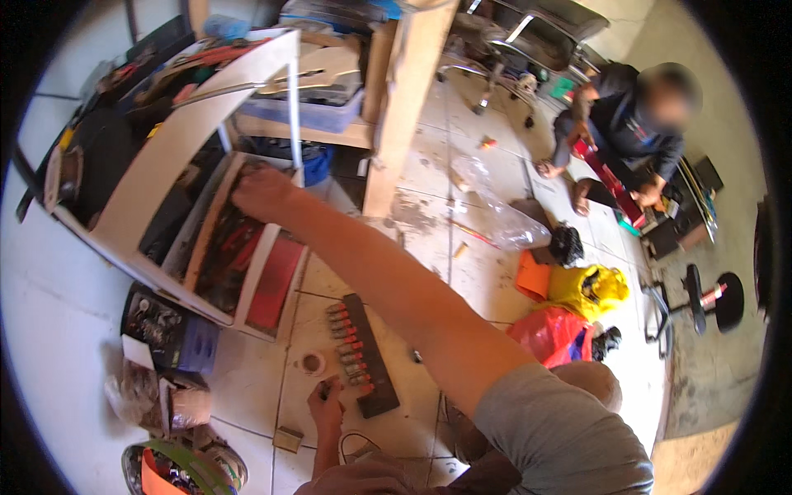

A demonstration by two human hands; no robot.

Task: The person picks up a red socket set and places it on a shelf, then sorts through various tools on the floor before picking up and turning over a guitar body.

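Observation:
My right arm stretches up and left across the view, and my right hand (pixel 260 192) is at the wooden-edged drawer (pixel 206 223) of the white shelf unit. Its fingers are blurred against the dark contents, so their grip cannot be made out. Red and dark items lie in that drawer. Low on the floor, my left hand (pixel 327 402) is closed around something small and dark. Just above it stands a small round tub (pixel 311 363). To the right of that tub lies a long dark board (pixel 370 355) with a row of several small metallic, red-marked pieces along its left edge.
The white shelf unit (pixel 157 173) holds piled tools and parts. Left of my left hand are a purple bin (pixel 196 346) and a bucket (pixel 231 462). Yellow (pixel 586 290) and red bags (pixel 551 332) lie right. Another person (pixel 639 124) sits at the far right with a red object.

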